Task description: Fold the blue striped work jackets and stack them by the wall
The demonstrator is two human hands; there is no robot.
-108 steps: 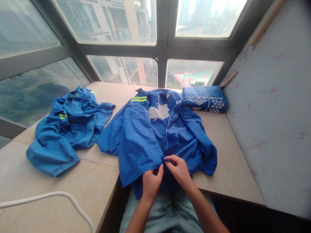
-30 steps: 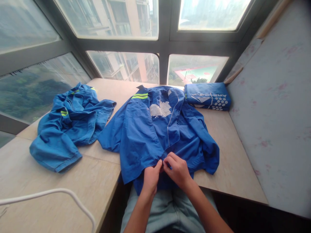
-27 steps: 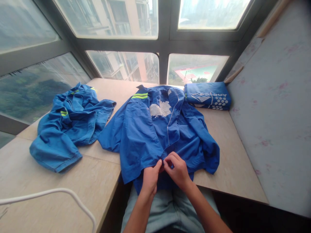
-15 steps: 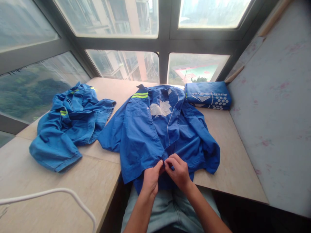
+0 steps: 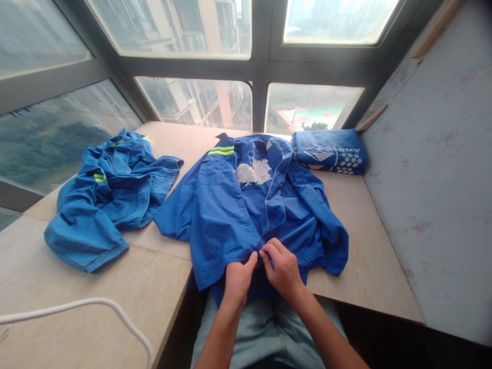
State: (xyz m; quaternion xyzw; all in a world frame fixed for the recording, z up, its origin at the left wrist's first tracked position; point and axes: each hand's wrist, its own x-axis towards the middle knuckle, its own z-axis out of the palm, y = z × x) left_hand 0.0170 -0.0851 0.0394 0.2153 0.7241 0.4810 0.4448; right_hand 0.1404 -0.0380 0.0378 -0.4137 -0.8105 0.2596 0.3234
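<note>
A blue jacket lies spread on the table with its collar toward the window, its front partly open over a whitish patch inside. At its lower front edge my left hand grips the hem, thumb on top and the other fingers hidden under the cloth. Close beside it, my right hand pinches the front edge of the same jacket between thumb and forefinger. The fingertips of both hands nearly meet. Any button between them is too small to make out.
Another blue jacket lies crumpled on the left of the table. A folded blue bundle with white print rests at the back right, near the wall. A white cable curves across the lower left.
Both hands have shifted very slightly upward at the hem, still holding the cloth. The jacket's front edge has moved a little near them.
</note>
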